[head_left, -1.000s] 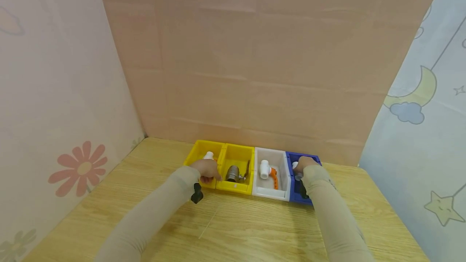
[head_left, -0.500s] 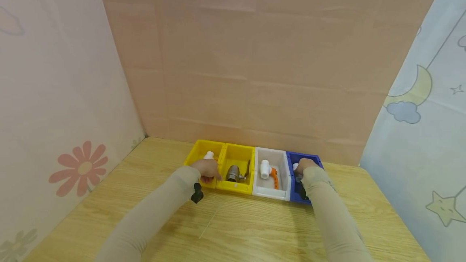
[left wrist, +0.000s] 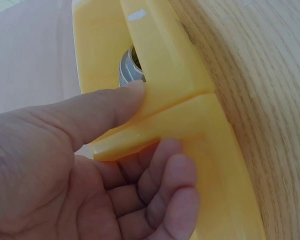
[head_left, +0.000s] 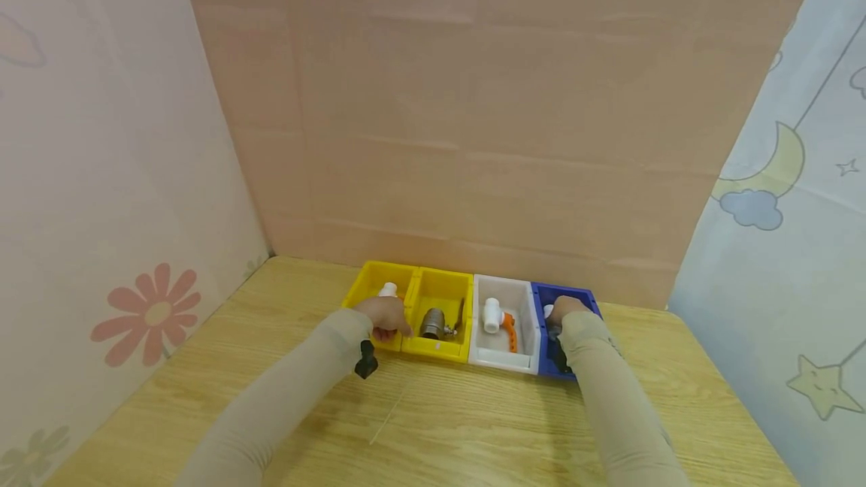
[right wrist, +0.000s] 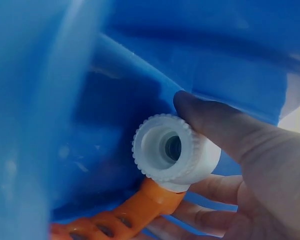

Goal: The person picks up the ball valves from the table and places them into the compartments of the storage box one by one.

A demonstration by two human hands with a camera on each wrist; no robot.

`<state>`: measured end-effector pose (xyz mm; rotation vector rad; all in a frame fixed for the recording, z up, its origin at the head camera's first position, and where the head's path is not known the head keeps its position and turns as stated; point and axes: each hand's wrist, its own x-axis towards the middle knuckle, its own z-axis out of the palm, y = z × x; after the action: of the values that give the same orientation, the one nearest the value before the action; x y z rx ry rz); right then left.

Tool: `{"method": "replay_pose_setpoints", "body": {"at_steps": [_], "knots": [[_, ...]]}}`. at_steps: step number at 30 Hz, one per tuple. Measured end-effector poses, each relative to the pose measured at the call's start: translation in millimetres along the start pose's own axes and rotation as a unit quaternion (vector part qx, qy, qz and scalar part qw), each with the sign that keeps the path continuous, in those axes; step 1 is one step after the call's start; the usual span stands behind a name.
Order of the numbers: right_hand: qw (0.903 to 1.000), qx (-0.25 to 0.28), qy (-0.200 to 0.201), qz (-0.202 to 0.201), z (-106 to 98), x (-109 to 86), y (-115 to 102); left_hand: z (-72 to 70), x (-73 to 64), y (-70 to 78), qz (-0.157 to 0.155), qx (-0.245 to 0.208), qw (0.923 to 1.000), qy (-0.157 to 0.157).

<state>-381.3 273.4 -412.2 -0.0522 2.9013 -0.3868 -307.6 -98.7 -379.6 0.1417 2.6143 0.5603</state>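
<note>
My left hand grips the shared wall of the left yellow bin and the second yellow bin. In the left wrist view its thumb lies on one side and its curled fingers on the other. A white valve end shows past that hand in the left bin; the rest is hidden. Inside the blue bin, my right hand holds a white plastic ball valve with an orange handle. Its thumb touches the valve body, and several fingers reach behind.
A metal ball valve lies in the second yellow bin. In the white bin is another white ball valve with an orange handle. The bins stand in a row on the wooden table, close to the brown back wall.
Both hands stay in nearly the same places. The right hand and wrist shift only very slightly within the blue bin.
</note>
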Motion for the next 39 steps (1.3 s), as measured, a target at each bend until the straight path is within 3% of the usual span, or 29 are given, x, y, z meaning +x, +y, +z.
{"method": "replay_pose_setpoints", "body": {"at_steps": [8, 15, 23, 39], "knots": [[0.9996, 0.020, -0.016, 0.014, -3.1, -3.5, -3.7, 0.8, 1.5, -0.3, -0.003, 0.004, 1.0000, 0.005], [0.9998, -0.005, 0.015, -0.012, -1.0, -3.6, -0.7, 1.7, 4.3, -0.4, -0.004, 0.004, 1.0000, 0.006], [1.0000, 0.004, -0.006, -0.004, -1.2, -8.3, -1.7, 1.6, 1.4, -1.6, -0.003, -0.015, 0.9998, 0.009], [0.9998, 0.015, -0.011, 0.003, -1.0, -12.4, -3.7, 2.3, 0.9, 0.0, -0.008, -0.004, 0.9999, 0.014]]}}
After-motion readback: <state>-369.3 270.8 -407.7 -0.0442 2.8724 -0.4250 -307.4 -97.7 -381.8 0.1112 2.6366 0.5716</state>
